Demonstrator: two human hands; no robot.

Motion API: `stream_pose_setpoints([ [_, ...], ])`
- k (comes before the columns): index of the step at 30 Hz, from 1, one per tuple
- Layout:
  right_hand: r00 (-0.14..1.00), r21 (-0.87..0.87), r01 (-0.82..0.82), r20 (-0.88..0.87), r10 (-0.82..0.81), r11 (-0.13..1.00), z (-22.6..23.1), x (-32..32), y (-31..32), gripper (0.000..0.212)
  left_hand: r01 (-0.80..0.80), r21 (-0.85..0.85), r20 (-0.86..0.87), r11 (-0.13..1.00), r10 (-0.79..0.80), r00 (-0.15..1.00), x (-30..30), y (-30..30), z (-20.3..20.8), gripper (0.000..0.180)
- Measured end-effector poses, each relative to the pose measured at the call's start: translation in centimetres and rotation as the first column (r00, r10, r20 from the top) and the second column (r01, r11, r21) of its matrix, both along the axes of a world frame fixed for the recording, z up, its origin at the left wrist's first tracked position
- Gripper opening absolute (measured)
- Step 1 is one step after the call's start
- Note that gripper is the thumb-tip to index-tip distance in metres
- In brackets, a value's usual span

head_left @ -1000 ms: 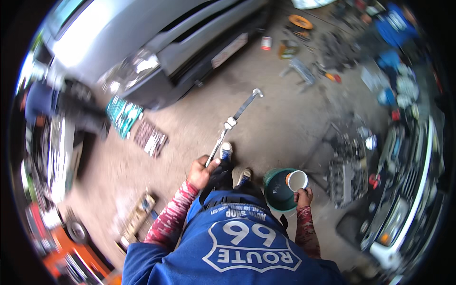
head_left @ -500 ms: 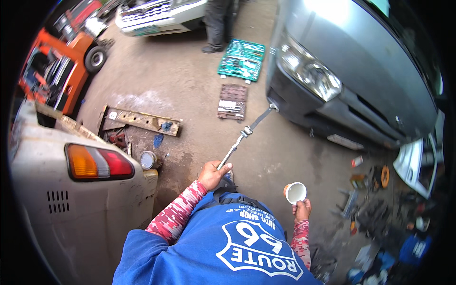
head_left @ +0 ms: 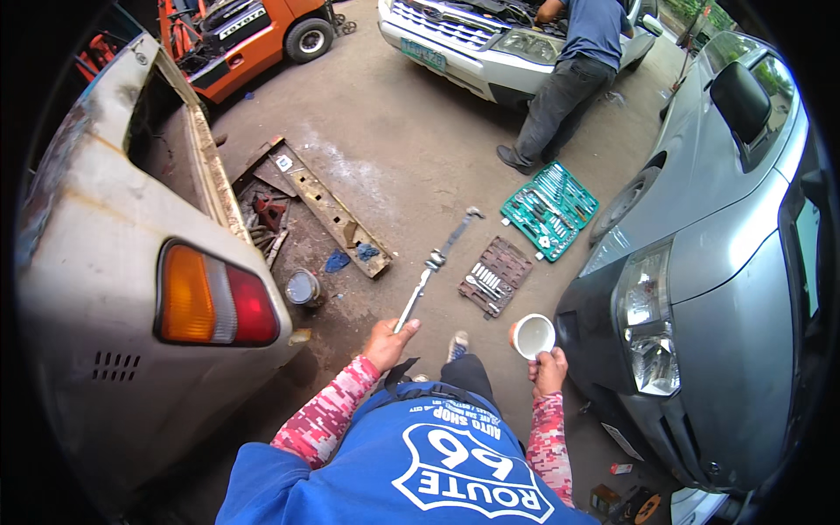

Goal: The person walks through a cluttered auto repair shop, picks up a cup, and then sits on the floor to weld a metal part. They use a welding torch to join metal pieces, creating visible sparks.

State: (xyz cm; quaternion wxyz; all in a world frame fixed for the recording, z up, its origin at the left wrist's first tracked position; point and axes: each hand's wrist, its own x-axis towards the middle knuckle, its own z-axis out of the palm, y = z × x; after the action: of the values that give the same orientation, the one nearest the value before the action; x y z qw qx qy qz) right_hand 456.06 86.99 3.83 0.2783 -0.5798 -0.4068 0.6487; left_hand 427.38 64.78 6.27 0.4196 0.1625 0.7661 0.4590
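My left hand is closed round the near end of a long jointed metal linkage. It reaches forward over the floor, with a pale rod, a joint midway and a darker flat bar ending in a small fitting. My right hand grips a small round tub by its rim and side. The tub is pale inside with some orange-red outside, its mouth facing up toward me. What it holds, if anything, I cannot make out. Both hands are apart, in front of my body.
On the floor ahead lie a brown socket set and a green tool case. A grey van stands close on the right, a pale vehicle body on the left. A paint can and metal beam lie left. A person leans over a white car.
My view has swung right and I have moved forward, bringing the tool cases closer. Both hands keep hold of the linkage and tub. The person by the white car now shows more fully.
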Motion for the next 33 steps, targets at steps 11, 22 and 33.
stream_pose_setpoints([
  [11,0.924,0.041,-0.383,0.03,0.382,0.923,3.9,-22.1,21.4,0.011,-0.488,0.166,0.195,0.857,0.456,0.868,-8.5,9.7,1.0,0.038],
  [22,0.863,0.012,-0.506,0.01,0.506,0.863,-0.1,-50.1,33.6,0.015,-0.581,0.058,0.265,0.812,0.548,0.793,-30.4,21.9,-4.7,0.034],
  [33,0.802,0.007,-0.595,-0.053,0.595,0.804,4.7,-84.4,43.6,0.011,-0.464,0.02,-0.057,0.886,0.464,0.884,-65.3,31.8,2.4,0.044],
])
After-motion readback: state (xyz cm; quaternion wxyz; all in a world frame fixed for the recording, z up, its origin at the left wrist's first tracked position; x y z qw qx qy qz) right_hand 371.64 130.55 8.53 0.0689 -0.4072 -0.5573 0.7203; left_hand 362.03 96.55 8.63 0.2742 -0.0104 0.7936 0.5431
